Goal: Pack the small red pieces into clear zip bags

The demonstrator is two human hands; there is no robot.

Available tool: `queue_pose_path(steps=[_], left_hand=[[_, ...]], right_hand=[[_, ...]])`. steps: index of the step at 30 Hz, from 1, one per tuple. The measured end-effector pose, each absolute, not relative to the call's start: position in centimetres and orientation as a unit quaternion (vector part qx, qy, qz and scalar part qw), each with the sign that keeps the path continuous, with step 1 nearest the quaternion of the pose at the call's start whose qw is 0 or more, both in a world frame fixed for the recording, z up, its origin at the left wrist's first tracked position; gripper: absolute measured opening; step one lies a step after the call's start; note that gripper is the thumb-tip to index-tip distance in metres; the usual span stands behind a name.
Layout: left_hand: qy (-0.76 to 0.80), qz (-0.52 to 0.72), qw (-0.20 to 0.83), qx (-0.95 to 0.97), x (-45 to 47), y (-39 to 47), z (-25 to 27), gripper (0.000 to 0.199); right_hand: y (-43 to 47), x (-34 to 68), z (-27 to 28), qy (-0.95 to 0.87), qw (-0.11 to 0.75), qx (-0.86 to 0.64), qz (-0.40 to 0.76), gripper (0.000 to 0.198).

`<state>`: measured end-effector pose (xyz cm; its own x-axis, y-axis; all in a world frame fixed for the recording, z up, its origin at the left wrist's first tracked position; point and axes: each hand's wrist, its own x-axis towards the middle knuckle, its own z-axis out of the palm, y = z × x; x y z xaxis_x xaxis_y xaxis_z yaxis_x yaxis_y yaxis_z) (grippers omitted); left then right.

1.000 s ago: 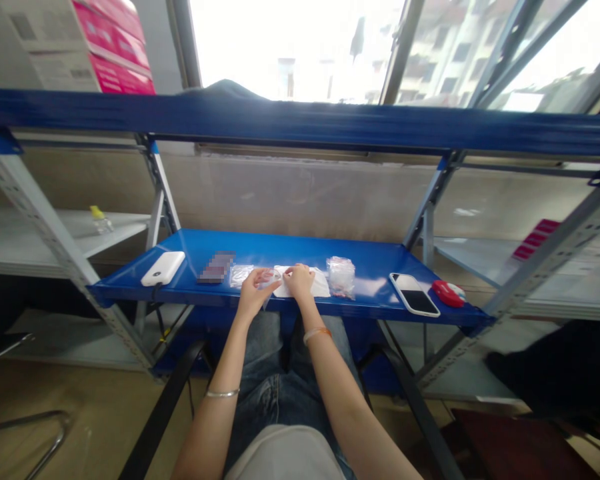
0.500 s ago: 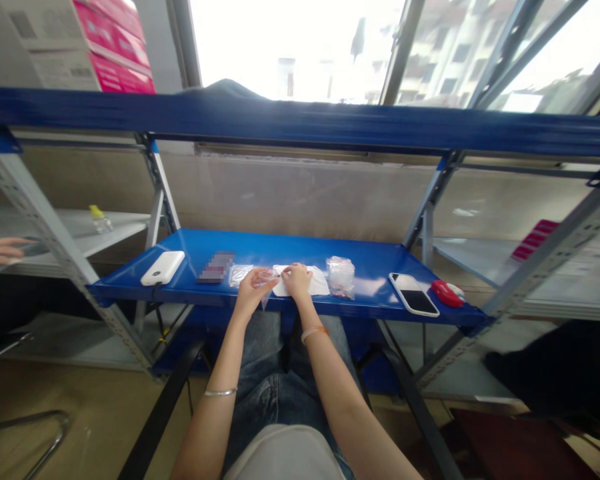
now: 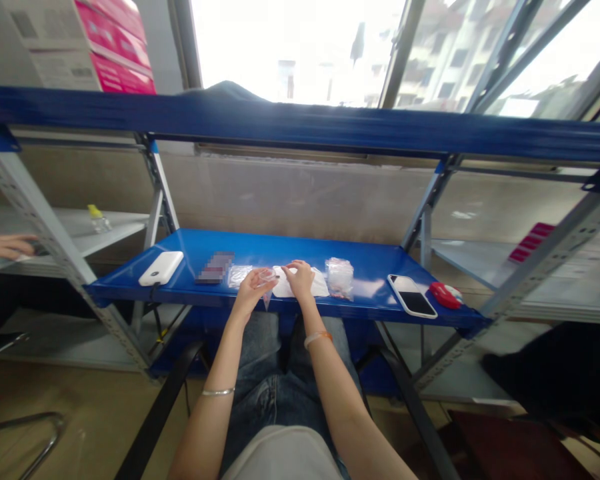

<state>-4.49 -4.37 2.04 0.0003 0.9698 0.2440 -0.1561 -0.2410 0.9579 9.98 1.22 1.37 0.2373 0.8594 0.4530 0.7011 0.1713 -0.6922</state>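
My left hand [image 3: 250, 288] is closed on a small clear plastic bag [image 3: 267, 301], whose lower corner hangs past the table's front edge. Close beside it, my right hand [image 3: 301, 279] hovers over a white sheet [image 3: 320, 285], its thumb and fingertips drawn together. Whatever sits between those fingertips is too small to make out. Left of my hands lies a stack of clear plastic bags [image 3: 237, 275]. A pile of filled clear bags [image 3: 340, 277], with bits of red in it, rests right of the sheet.
On the blue table [image 3: 280, 243] are a white power bank [image 3: 161, 268] with a cable, a blurred-out item [image 3: 215, 267], a phone [image 3: 413, 295] and a red-and-white object [image 3: 446, 295]. A blue shelf beam [image 3: 300, 123] crosses above. Another person's hand [image 3: 7, 247] is at far left.
My right hand has drawn slightly right, away from the left hand, and its fingers have lifted off the sheet. The left hand keeps the bag, now tilted a little more into view.
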Motion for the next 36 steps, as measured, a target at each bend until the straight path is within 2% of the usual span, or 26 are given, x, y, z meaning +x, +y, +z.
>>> queue_pose_path(steps=[5, 11, 15, 20, 23, 36], left_hand=[[0.383, 0.587, 0.488, 0.52, -4.1, -4.5, 2.4, 0.054], [0.402, 0.581, 0.484, 0.517, -4.0, -4.8, 2.6, 0.054], [0.396, 0.582, 0.485, 0.52, -4.3, -4.7, 2.5, 0.052], [0.391, 0.593, 0.478, 0.516, -4.4, -4.6, 2.2, 0.052], [0.39, 0.593, 0.48, 0.516, -4.4, -4.6, 2.2, 0.052], [0.397, 0.587, 0.477, 0.52, -4.3, -4.6, 2.4, 0.051]], right_hand=[[-1.1, 9.9, 4.2, -0.647, 0.577, -0.476, 0.148, 0.021], [-2.1, 9.7, 5.0, -0.702, 0.55, -0.408, 0.197, 0.021], [-1.5, 10.4, 4.0, -0.666, 0.547, -0.484, 0.152, 0.019], [-1.2, 10.7, 1.4, -0.63, 0.398, -0.663, 0.066, 0.014], [-1.0, 10.3, 0.0, -0.625, 0.363, -0.69, 0.045, 0.016], [-0.8, 10.0, -0.7, -0.6, 0.368, -0.71, 0.025, 0.017]])
